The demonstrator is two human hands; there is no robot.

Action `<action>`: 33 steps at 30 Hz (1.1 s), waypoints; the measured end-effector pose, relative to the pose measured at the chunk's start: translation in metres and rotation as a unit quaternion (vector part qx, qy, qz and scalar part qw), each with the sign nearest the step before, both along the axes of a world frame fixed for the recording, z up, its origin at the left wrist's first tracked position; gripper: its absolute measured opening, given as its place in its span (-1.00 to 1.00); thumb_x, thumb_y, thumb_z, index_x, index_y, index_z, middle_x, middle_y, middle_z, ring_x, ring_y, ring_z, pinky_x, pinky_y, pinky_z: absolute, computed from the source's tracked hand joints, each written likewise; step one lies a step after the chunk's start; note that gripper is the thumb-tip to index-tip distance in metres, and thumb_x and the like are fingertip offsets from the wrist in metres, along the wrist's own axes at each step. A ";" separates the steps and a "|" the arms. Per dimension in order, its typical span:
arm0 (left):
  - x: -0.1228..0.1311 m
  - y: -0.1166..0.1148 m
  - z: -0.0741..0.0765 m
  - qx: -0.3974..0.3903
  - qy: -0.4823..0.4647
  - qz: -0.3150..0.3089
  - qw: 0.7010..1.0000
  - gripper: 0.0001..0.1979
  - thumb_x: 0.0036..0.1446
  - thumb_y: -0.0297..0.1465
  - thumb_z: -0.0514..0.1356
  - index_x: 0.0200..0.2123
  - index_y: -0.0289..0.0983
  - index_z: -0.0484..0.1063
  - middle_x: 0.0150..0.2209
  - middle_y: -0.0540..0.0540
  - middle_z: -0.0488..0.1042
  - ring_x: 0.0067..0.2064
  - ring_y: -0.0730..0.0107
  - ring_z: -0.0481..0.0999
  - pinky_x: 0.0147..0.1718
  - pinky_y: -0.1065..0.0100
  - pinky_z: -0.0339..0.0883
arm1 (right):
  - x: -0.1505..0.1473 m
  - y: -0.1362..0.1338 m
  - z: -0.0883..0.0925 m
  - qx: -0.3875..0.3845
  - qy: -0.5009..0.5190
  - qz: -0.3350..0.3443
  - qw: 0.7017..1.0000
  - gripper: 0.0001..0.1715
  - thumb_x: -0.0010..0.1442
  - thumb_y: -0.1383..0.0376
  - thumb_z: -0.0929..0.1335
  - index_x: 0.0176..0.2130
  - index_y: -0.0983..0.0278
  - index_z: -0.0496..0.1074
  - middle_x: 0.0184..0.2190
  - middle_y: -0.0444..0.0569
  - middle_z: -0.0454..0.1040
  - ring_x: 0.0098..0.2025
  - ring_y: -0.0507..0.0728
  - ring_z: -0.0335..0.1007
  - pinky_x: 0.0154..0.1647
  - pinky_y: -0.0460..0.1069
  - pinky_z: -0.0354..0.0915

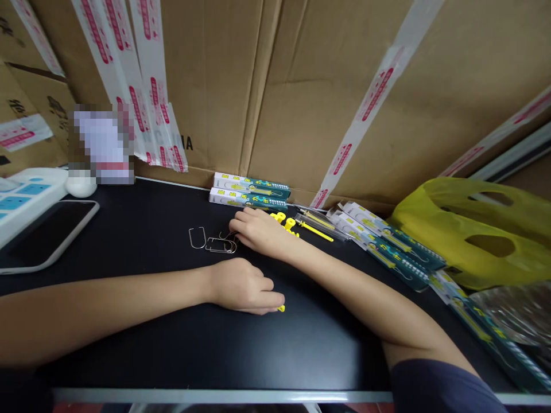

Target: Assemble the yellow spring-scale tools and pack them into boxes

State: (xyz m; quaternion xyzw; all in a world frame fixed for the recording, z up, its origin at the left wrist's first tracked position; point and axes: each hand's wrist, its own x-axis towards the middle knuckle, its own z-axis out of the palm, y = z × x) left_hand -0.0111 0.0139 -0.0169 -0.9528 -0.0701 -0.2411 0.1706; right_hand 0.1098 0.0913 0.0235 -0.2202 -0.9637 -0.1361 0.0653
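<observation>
My left hand (243, 285) rests on the black tabletop (172, 338), fingers curled and pinched on a small yellow plastic piece (281, 308) that peeks out at the fingertips. My right hand (257, 229) reaches further back, fingers bent down onto a small pile of bent wire hooks (221, 244); whether it grips one is hidden. Several yellow plastic pieces (287, 223) lie just right of that hand. One loose U-shaped wire (197, 237) lies to the left of the pile.
Green and white packaged cards (249, 193) sit by the cardboard wall (275, 86); more packages (390, 246) fan out at right beside a yellow plastic bag (477, 229). A phone (47, 235) and a white power strip (21, 198) lie at left.
</observation>
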 end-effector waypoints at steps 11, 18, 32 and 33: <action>-0.001 0.002 0.001 -0.023 0.011 0.005 1.000 -0.75 0.28 -0.30 0.02 -0.29 -0.20 0.48 -0.54 0.06 0.46 -0.58 0.45 0.42 -0.67 0.33 0.07 | -0.030 0.009 0.027 -0.104 -0.107 -0.073 0.986 -0.92 0.08 0.44 0.36 -0.33 0.39 0.45 -0.29 0.11 0.50 -0.35 0.10 0.32 -0.45 -0.02 0.02; -0.002 0.004 0.001 -0.033 0.001 0.021 0.999 -0.73 0.29 -0.30 -0.01 -0.26 -0.20 0.48 -0.53 0.06 0.47 -0.57 0.47 0.43 -0.62 0.36 0.14 | -0.012 0.023 0.010 -0.228 0.090 -0.024 0.969 -0.86 0.07 0.40 0.30 -0.28 0.33 0.37 -0.42 -0.07 0.40 -0.44 0.02 0.18 -0.46 -0.07 0.01; -0.003 0.006 0.002 -0.091 -0.087 0.164 0.978 -0.80 0.28 -0.34 0.03 -0.11 -0.28 0.36 -0.35 0.00 0.58 -0.36 0.41 0.59 -0.46 0.45 0.31 | 0.081 -0.051 -0.040 -0.590 0.372 -0.054 0.715 -0.79 0.09 0.28 0.40 -0.41 0.31 0.29 -0.57 -0.22 0.29 -0.53 -0.05 0.17 -0.47 -0.12 0.11; -0.003 0.006 0.002 -0.091 -0.079 0.164 0.979 -0.79 0.28 -0.33 0.05 -0.09 -0.28 0.35 -0.34 0.00 0.58 -0.36 0.41 0.60 -0.46 0.45 0.31 | 0.081 -0.052 -0.040 -0.599 0.374 -0.051 0.706 -0.76 0.08 0.26 0.42 -0.42 0.31 0.28 -0.58 -0.23 0.27 -0.53 -0.06 0.14 -0.47 -0.12 0.09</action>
